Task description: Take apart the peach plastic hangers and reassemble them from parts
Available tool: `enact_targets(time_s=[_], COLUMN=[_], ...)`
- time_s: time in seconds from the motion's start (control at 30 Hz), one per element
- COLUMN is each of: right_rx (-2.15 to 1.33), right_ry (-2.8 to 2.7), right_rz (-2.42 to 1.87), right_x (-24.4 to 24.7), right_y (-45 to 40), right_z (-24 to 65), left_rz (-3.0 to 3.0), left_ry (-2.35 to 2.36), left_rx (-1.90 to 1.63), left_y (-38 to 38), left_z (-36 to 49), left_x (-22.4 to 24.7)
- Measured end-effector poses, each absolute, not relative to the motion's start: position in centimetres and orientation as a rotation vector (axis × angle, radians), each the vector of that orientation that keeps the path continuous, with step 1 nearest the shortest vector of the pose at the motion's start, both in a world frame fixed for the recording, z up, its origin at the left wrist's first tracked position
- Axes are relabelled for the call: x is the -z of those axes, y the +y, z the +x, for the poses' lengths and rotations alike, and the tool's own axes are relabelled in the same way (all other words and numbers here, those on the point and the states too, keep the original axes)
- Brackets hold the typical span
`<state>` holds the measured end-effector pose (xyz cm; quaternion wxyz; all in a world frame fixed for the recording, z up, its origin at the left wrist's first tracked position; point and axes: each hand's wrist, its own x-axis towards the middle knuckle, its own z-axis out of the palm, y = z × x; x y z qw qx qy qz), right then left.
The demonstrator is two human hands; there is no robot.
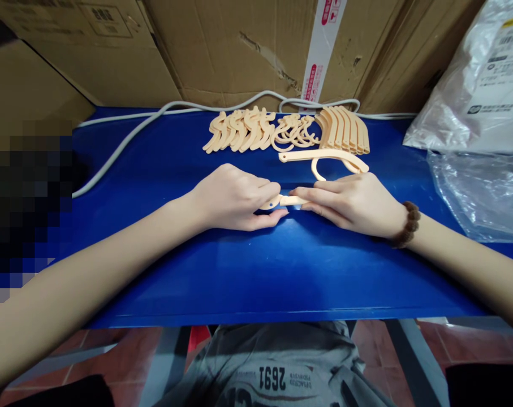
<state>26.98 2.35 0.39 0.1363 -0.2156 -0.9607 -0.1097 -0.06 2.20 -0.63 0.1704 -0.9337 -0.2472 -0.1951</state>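
Note:
My left hand is closed, pinching a peach-coloured plastic hanger part with a small hole in it. Facing it, my right hand grips a narrow hanger arm of the same colour. The two pieces meet or nearly meet between my fingertips, just above the table; whether they are joined I cannot tell. Just beyond my right hand lies a long hanger arm with a curved hook piece beneath it, partly hidden by my fingers.
Along the back of the blue table lie rows of curved hanger arms, a pile of hooks and stacked straighter arms. Behind them run a grey cable and cardboard boxes. Clear plastic bags sit at right.

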Motion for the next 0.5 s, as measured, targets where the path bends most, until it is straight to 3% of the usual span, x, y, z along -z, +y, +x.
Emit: enact_targets(time_s=[0.5], right_rx=[0.397], right_ry=[-2.799], right_rz=[-0.647], right_x=[-0.09], right_y=[2.63], right_z=[26.89], left_rz=[-2.689], left_ry=[-0.676], left_rx=[0.503], left_y=[2.21], left_z=[0.19], left_x=[0.59])
